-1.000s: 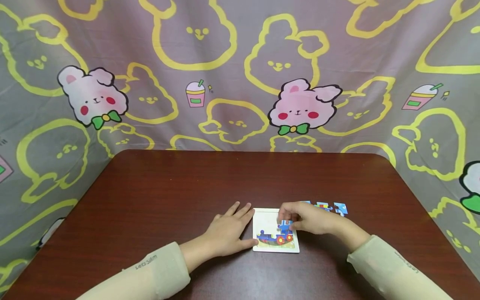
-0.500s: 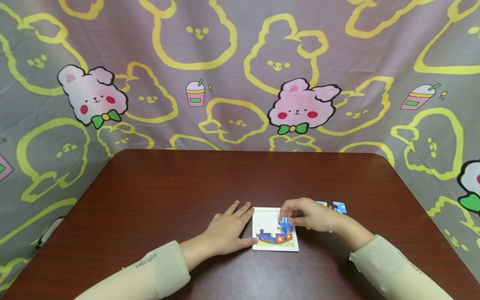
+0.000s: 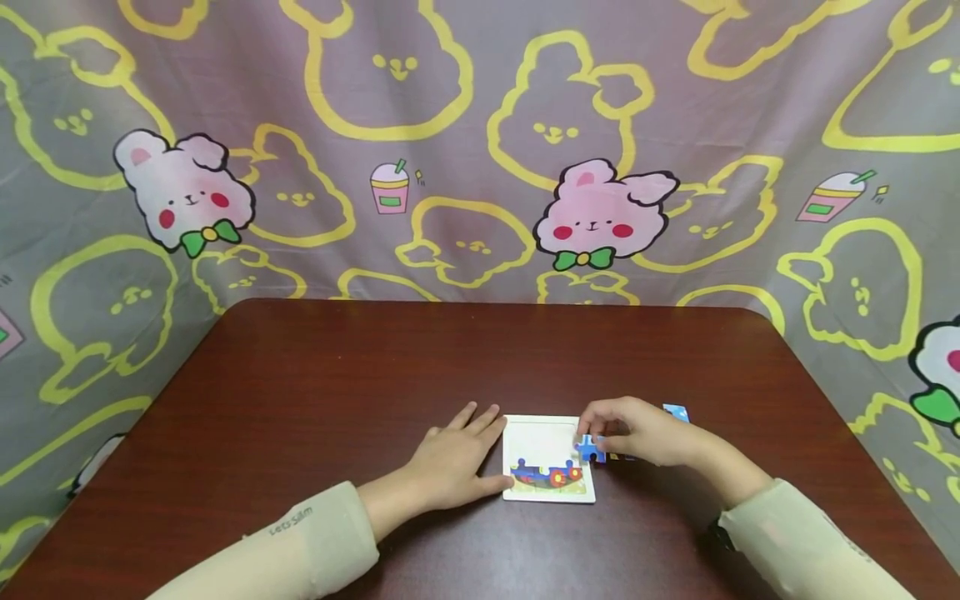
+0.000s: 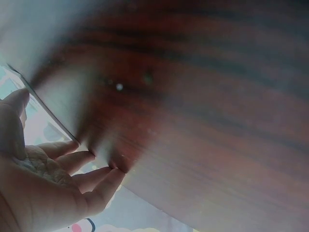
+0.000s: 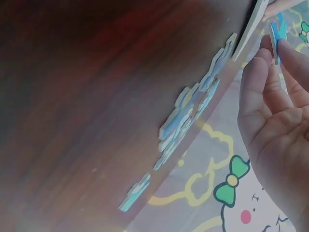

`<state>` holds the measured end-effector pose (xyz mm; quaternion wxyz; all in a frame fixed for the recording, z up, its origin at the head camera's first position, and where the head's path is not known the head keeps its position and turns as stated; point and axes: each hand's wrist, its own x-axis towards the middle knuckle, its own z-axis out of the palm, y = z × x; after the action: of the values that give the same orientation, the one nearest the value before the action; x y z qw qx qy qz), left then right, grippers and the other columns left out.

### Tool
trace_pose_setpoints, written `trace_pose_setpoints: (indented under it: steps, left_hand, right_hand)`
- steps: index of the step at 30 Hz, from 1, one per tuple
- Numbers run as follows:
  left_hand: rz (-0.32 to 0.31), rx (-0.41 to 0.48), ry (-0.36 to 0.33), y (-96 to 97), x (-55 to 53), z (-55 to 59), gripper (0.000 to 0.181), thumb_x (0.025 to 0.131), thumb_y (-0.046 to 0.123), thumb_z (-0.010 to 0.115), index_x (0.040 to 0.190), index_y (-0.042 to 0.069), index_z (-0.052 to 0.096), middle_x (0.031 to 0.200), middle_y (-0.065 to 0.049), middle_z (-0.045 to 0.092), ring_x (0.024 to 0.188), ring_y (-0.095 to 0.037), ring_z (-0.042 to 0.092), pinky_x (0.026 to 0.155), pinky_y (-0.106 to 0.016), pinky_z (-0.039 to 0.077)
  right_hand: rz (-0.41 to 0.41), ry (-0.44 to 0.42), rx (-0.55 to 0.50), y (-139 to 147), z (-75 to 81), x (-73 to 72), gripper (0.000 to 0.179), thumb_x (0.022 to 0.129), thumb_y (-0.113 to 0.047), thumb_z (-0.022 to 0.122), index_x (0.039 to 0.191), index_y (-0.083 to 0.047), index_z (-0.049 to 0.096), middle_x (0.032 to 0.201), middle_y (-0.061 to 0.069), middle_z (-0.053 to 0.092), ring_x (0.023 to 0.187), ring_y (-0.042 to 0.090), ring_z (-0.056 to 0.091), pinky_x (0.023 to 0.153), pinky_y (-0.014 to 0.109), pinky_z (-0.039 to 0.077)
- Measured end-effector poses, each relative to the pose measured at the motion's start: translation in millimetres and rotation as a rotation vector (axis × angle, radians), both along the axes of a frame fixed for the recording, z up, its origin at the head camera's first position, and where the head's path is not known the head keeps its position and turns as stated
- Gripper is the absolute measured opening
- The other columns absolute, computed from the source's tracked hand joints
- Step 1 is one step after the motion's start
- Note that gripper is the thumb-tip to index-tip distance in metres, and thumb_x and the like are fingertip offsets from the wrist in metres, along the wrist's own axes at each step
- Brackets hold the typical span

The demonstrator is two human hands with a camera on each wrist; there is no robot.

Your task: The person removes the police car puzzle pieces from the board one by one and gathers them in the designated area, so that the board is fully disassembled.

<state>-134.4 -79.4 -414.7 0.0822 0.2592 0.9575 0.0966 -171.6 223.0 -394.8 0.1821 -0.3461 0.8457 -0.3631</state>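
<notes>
Between the thumb and fingers of my right hand is a blue jigsaw piece, held over the right edge of a white puzzle tray. The right wrist view shows the same piece nearly edge-on in the pinch. Assembled pieces along the tray's lower part form a picture with blue shapes and red-and-yellow wheels; the upper part is bare. My left hand lies spread at the tray's left side, thumb and fingertips at its edge. In the left wrist view, the fingers are extended.
Several loose puzzle pieces lie on the dark red-brown table to the right of the tray, partly hidden by my right hand in the head view. One light-blue piece shows beyond it. A patterned curtain surrounds the table.
My right hand has moved rightward with the blue jigsaw piece, from over the tray's picture to its right edge, and the piece has turned. My left hand stays in place.
</notes>
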Motion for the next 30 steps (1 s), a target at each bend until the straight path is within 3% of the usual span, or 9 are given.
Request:
trace_pose_setpoints:
  steps: [9, 21, 30]
  left_hand:
    - [0.001, -0.006, 0.007, -0.1, -0.5, -2.2, 0.084, 0.087, 0.066, 0.059, 0.153, 0.017, 0.04, 0.162, -0.003, 0.035, 0.15, -0.033, 0.029, 0.097, -0.062, 0.045]
    - [0.002, -0.013, 0.0, 1.0, 0.1, -1.8, 0.085, 0.088, 0.067, 0.058, 0.154, 0.017, 0.039, 0.162, -0.002, 0.034, 0.151, -0.032, 0.028, 0.097, -0.062, 0.044]
    - [0.002, -0.017, 0.001, 0.3, -1.2, -2.0, 0.085, 0.088, 0.067, 0.057, 0.154, 0.018, 0.038, 0.163, -0.001, 0.032, 0.151, -0.032, 0.027, 0.098, -0.062, 0.044]
  right_hand:
    - [-0.022, 0.026, 0.014, 16, -5.0, 1.8, 0.019, 0.092, 0.0, 0.064, 0.107, -0.013, 0.067, 0.088, -0.007, 0.065, 0.085, 0.003, 0.056, 0.075, 0.024, 0.048]
    - [-0.044, 0.033, -0.002, 37, -2.2, 5.2, 0.018, 0.093, -0.004, 0.064, 0.107, -0.016, 0.068, 0.084, -0.005, 0.067, 0.077, 0.003, 0.056, 0.067, 0.025, 0.047]
    - [-0.045, 0.054, -0.049, 56, -1.1, 7.7, 0.018, 0.094, -0.003, 0.063, 0.11, -0.009, 0.067, 0.085, -0.002, 0.066, 0.075, 0.002, 0.056, 0.065, 0.023, 0.045]
